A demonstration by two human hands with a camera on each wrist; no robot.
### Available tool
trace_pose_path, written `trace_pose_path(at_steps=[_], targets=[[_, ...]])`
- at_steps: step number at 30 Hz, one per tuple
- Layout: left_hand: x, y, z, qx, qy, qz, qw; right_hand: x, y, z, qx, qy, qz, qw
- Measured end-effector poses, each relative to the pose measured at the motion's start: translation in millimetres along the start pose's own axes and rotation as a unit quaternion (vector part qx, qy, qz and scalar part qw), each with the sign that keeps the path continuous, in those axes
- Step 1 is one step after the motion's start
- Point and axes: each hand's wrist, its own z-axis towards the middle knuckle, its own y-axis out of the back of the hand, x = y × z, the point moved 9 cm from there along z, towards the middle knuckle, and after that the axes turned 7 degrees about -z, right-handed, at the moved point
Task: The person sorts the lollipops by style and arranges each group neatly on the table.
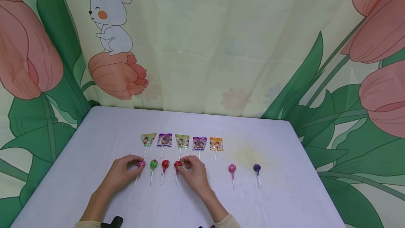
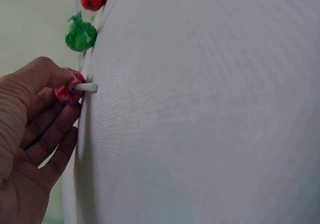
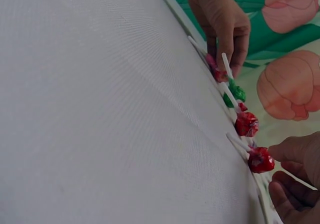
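Note:
At the left end of a row of round lollipops, my left hand (image 1: 122, 171) pinches a pink lollipop (image 1: 141, 164) by its wrapped head, between thumb and fingers. The left wrist view shows its white stick (image 2: 87, 87) pointing away from the palm. My right hand (image 1: 195, 176) holds the head of a red lollipop (image 1: 178, 164) at its edge with thumb and forefinger. Between the hands lie a green lollipop (image 1: 153, 164) and another red lollipop (image 1: 165, 164), both with sticks toward me.
Behind them runs a row of flat-wrapped lollipops, among them a purple packet (image 1: 164, 140) and an orange packet (image 1: 216, 144). Farther right lie a pink lollipop (image 1: 232, 169) and a dark purple lollipop (image 1: 257, 168). A white cloth covers the table (image 1: 284, 200); a printed curtain (image 1: 202, 45) hangs behind.

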Motion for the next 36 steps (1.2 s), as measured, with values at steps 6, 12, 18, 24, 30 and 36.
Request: trace_pose_path(at_steps=[6,12,18,24,30,36], targets=[[-0.6,0.1,0.6,-0.001,-0.003,-0.001,1.0,-3.9,6.4,-4.4,-0.002,0.005,-0.001,1.0],[-1.5,-0.2,-0.1,-0.002,-0.009,0.004,1.0,-7.5,13.8,-10.9,-0.009,0.006,-0.013,1.0],[-1.1,-0.4,0.4,-0.001,-0.004,0.002,1.0,-9.4,20.6,-17.3,-0.009,0.004,-0.023,1.0],[-0.9,-0.1,0.3,0.001,-0.001,0.002,1.0,-12.0,26.6,-21.0,-0.011,0.009,-0.025,1.0],[-0.6,-0.4,-0.9,0.006,0.005,-0.003,1.0,-19.0,34.6,-23.7,-0.02,0.0,-0.029,0.999],[-1.5,0.0,-0.6,0.002,0.003,0.005,1.0,-24.8,42.9,-26.2,-0.034,-0.003,-0.031,0.999]])
